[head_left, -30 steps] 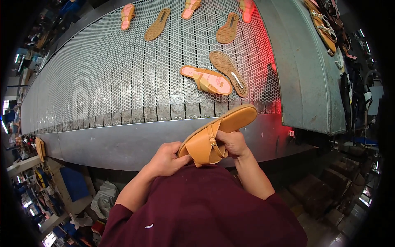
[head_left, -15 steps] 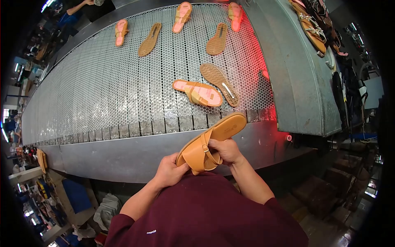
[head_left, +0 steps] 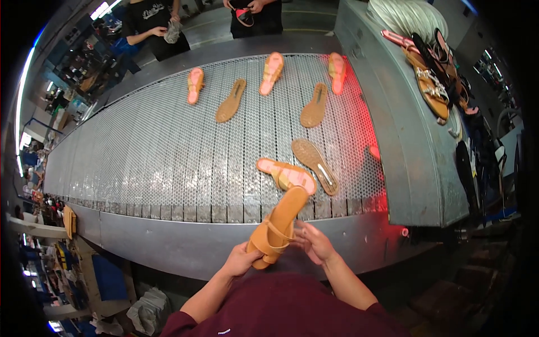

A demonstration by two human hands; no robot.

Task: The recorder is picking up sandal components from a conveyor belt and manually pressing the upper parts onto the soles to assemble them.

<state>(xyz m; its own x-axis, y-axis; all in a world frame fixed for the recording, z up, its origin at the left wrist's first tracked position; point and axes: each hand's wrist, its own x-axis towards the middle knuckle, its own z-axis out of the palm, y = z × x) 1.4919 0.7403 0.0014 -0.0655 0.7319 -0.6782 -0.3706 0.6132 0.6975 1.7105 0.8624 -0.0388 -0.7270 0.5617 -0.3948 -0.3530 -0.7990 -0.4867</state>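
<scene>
A tan strapped sandal (head_left: 288, 209) is tilted in front of me over the conveyor's near metal edge, its heel end pointing away. My left hand (head_left: 242, 261) grips it at the toe end, thumb on top. Close beside the straps, my right hand (head_left: 316, 245) has its fingers stretched out and a little blurred, with nothing plainly held in them. Just beyond the sandal's heel lie an upper with a pink insole (head_left: 289, 175) and a brown outsole (head_left: 314, 165), side by side on the mesh belt.
More pink-lined uppers (head_left: 272, 74) and brown outsoles (head_left: 231, 101) are spread over the mesh conveyor (head_left: 146, 151). A metal housing (head_left: 401, 140) with red light at its mouth stands right, sandals (head_left: 431, 92) on top. Two people stand at the far side, one holding a shoe (head_left: 245, 16).
My right hand has let go of the sandal and opened beside it. The sandal has turned more upright in my left hand. My view has tipped up, showing the people across the conveyor.
</scene>
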